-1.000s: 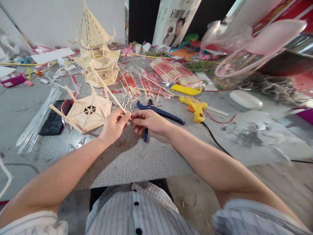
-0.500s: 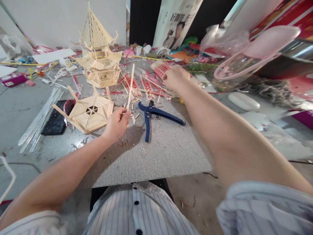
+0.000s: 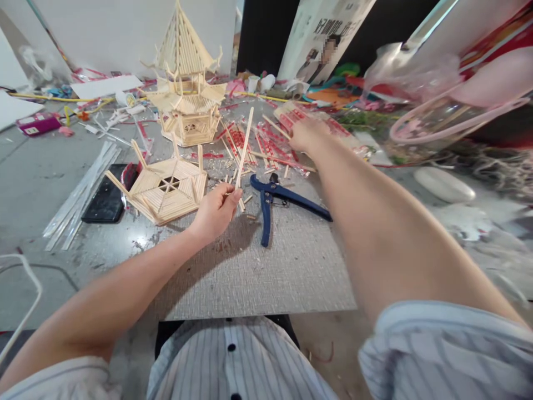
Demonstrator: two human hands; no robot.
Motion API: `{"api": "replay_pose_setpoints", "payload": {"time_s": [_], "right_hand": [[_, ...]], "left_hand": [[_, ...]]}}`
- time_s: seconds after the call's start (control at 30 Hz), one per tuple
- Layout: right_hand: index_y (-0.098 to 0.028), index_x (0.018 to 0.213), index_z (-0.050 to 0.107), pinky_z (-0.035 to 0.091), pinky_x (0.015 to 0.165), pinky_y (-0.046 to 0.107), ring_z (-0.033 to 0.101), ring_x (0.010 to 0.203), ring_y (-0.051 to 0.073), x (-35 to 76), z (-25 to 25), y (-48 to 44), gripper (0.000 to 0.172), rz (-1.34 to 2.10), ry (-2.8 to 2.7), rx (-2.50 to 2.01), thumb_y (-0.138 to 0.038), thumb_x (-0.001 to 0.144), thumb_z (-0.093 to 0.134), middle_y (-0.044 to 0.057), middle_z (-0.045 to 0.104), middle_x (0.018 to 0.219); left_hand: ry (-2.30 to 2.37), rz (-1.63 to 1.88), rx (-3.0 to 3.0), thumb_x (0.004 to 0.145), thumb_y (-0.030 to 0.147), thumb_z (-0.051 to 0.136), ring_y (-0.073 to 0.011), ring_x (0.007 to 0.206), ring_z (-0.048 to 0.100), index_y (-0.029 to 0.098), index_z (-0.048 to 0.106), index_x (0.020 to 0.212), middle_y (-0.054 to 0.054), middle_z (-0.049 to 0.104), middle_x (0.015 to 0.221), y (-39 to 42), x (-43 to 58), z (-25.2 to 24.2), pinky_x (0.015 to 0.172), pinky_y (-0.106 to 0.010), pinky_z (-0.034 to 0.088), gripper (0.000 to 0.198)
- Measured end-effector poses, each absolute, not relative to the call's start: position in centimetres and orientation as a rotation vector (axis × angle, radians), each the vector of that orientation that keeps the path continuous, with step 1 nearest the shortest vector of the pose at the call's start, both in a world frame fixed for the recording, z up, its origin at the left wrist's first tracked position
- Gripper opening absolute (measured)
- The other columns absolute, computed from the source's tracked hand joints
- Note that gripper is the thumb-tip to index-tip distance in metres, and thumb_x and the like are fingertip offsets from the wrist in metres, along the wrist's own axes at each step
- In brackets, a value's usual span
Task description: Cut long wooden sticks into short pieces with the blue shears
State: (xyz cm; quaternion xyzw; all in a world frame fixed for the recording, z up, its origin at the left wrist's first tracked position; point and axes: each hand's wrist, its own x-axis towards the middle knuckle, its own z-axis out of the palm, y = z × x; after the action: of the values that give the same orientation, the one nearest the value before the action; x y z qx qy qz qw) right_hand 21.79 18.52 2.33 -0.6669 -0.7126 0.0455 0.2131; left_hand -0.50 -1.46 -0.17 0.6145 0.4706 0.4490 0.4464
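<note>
My left hand [image 3: 219, 210] pinches a pale wooden chopstick [image 3: 245, 145], which stands up at a slant. Beside that hand lies a hexagonal wooden base [image 3: 175, 203] with short posts rising from its corners. Farther off, my right hand [image 3: 308, 135] is closed on a second wooden chopstick [image 3: 276, 126] that points left from its fingers; part of the grip is hidden. It is over chopsticks in red-printed wrappers [image 3: 287, 114]. A blue-handled cutter [image 3: 272, 197] lies on the table between my arms, its handles spread.
A tiered wooden pagoda model [image 3: 189, 105] stands behind the base. More wrapped chopsticks [image 3: 239, 141] and cut bits are strewn before it. Clear strips [image 3: 79, 194] and a black phone [image 3: 104, 200] lie at left. A pink-rimmed container [image 3: 441, 119] and white oval object [image 3: 443, 184] are at right.
My view has swung slightly left, so most things appear farther right. A chopstick now sticks out from my right hand. My left hand still holds its chopstick.
</note>
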Motion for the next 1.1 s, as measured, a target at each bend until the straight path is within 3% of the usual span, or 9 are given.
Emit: {"api": "replay_pose_setpoints", "payload": {"time_s": [0.1,0.17,0.23,0.37,0.5,0.77,1.1], "right_hand": [[-0.003,0.083,0.062,0.044,0.079,0.037,0.062,0.083,0.017,20.3,5.4,14.9,0.011,0.350,-1.880,-1.746,-0.009,0.075,0.059,0.012,0.066,0.080],[-0.008,0.089,0.058,0.047,0.067,0.032,0.059,0.063,0.009,19.1,6.3,11.8,0.011,0.901,-1.647,-1.472,-0.008,0.081,0.051,0.004,0.063,0.070],[-0.012,0.081,0.056,0.048,0.059,0.028,0.056,0.052,0.008,17.8,6.1,8.6,0.007,1.259,-1.498,-1.264,-0.005,0.079,0.053,0.000,0.060,0.062],[-0.014,0.069,0.056,0.051,0.051,0.025,0.057,0.048,0.009,15.9,3.6,4.3,0.012,1.594,-1.448,-1.035,-0.010,0.069,0.067,-0.001,0.061,0.059],[-0.015,0.070,0.057,0.051,0.048,0.021,0.059,0.049,0.009,15.2,2.1,3.1,0.020,1.679,-1.420,-0.984,-0.017,0.061,0.075,-0.001,0.063,0.058],[-0.016,0.069,0.057,0.043,0.039,0.017,0.056,0.043,0.007,15.6,1.3,2.9,0.027,1.624,-1.345,-0.988,-0.023,0.055,0.079,-0.004,0.060,0.051],[-0.017,0.070,0.055,0.042,0.039,0.017,0.052,0.039,0.005,15.2,0.4,2.7,0.034,1.643,-1.334,-0.942,-0.029,0.051,0.081,-0.007,0.057,0.049]], "left_hand": [[1.167,1.077,1.445,0.089,0.027,0.040,-0.0032,0.032,0.037,0.016,0.048,0.080,0.008,0.044,0.043,-1.6,-0.4,0.3,0.036,-0.016,0.029,0.016],[1.157,1.060,1.392,0.089,0.025,0.038,-0.0034,0.032,0.040,0.016,0.049,0.082,0.007,0.047,0.046,-1.6,-0.3,0.5,0.036,-0.015,0.032,0.016],[1.148,1.058,1.357,0.089,0.024,0.038,-0.0033,0.035,0.044,0.015,0.050,0.084,0.006,0.050,0.049,-1.6,-0.3,0.7,0.038,-0.015,0.037,0.016],[1.164,1.017,1.343,0.088,0.023,0.041,-0.0036,0.037,0.050,0.014,0.053,0.083,0.004,0.056,0.057,-1.6,-0.1,0.6,0.039,-0.016,0.043,0.016],[1.161,0.940,1.390,0.086,0.024,0.045,-0.0053,0.037,0.051,0.013,0.052,0.075,0.003,0.056,0.056,-1.5,-0.1,0.3,0.038,-0.017,0.043,0.017],[1.088,0.849,1.399,0.081,0.017,0.051,-0.0069,0.040,0.054,0.014,0.052,0.080,0.004,0.058,0.055,-1.3,-0.2,0.2,0.041,-0.019,0.046,0.003],[1.057,0.791,1.418,0.075,0.028,0.063,-0.0091,0.039,0.054,0.014,0.053,0.078,0.005,0.056,0.046,-1.2,-0.3,0.2,0.041,-0.020,0.045,0.017]]}}
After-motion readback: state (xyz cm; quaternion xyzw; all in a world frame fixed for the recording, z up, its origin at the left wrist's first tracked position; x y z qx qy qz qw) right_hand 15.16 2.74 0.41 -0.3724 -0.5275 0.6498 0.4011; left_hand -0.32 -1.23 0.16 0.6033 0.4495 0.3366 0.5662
